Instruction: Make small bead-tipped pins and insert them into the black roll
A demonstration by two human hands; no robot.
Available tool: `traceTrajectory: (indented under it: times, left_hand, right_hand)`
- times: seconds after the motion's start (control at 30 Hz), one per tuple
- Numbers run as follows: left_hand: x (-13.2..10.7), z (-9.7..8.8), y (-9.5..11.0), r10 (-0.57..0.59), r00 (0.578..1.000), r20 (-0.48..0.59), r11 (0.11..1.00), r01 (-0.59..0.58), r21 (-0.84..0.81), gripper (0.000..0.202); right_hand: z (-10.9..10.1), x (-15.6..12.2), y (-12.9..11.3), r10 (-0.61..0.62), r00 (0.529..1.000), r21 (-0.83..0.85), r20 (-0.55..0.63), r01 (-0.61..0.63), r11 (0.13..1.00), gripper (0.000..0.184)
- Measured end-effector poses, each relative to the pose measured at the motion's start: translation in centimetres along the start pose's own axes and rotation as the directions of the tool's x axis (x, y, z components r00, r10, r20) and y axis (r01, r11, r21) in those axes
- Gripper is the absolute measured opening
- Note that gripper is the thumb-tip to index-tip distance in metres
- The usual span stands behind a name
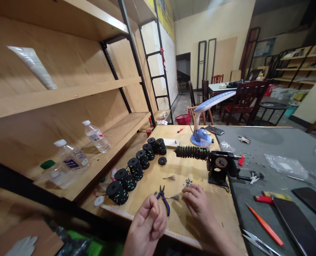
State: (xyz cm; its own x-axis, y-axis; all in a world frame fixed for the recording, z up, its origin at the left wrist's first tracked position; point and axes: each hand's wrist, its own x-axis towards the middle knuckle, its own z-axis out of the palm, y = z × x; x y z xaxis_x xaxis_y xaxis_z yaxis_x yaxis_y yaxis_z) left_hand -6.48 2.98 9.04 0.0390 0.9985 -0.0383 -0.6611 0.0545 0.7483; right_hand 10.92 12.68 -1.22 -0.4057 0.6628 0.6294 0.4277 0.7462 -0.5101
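Note:
My left hand [150, 217] is held above the table's front edge, its fingers curled and thumb pressed in; whatever is inside is too small or hidden to make out. Just below a small pile of coloured beads [188, 182], my right hand [196, 202] has its fingers bent together, and their tips hide anything between them. Between the hands lie pliers with blue handles [167, 207], jaws spread. Two small bundles of fine wires [170, 177] rest nearby. Behind, a hand-cranked winder [218, 167] carries a row of black discs [191, 152] with green and orange bits.
Several stacks of black foam discs [117, 193] line the table's left side. A blue desk lamp [200, 137] stands at the back. On the grey mat lie an orange-handled tool [266, 225], scissors [259, 243], a phone [315, 202] and plastic bags. Shelves with bottles [96, 137] rise at left.

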Motion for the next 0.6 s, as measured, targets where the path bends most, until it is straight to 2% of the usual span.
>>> traceTrajectory:
  times: [0.17, 0.3, 0.37, 0.47, 0.53, 0.6]
  left_hand:
    - [-0.6, 1.0, 0.0, 0.031, 0.997, -0.078, 0.983, -0.016, 0.185, 0.039]
    - [-0.5, 1.0, -0.4, 0.084, 0.994, -0.063, 0.928, -0.055, 0.369, 0.037]
    - [-0.5, 0.7, -0.7, 0.072, 0.997, -0.027, 0.892, -0.052, 0.449, 0.036]
    - [-0.6, 0.6, -1.2, 0.057, 0.998, 0.041, 0.826, -0.07, 0.559, 0.034]
    - [-0.8, 0.8, -1.6, 0.065, 0.994, 0.088, 0.756, -0.106, 0.646, 0.034]
    - [-1.0, 1.0, -2.1, 0.061, 0.99, 0.129, 0.655, -0.137, 0.743, 0.031]
  right_hand:
    - [0.3, -0.3, 1.1, 0.016, 1.0, -0.036, -0.018, -0.016, 0.999, 0.023]
    - [-1.4, -1.0, 1.1, 0.057, 0.998, -0.041, -0.032, -0.058, 0.997, 0.027]
    - [-2.7, -1.0, 0.3, 0.117, 0.991, 0.0, -0.068, -0.118, 0.993, 0.025]
    - [-4.2, -0.9, -2.4, 0.249, 0.962, 0.155, -0.114, -0.23, 0.961, 0.02]
    - [-4.6, -1.3, -4.4, 0.335, 0.942, 0.288, -0.024, -0.314, 0.905, 0.02]
    - [-4.1, -2.2, -5.6, 0.387, 0.914, 0.376, 0.122, -0.404, 0.834, 0.026]
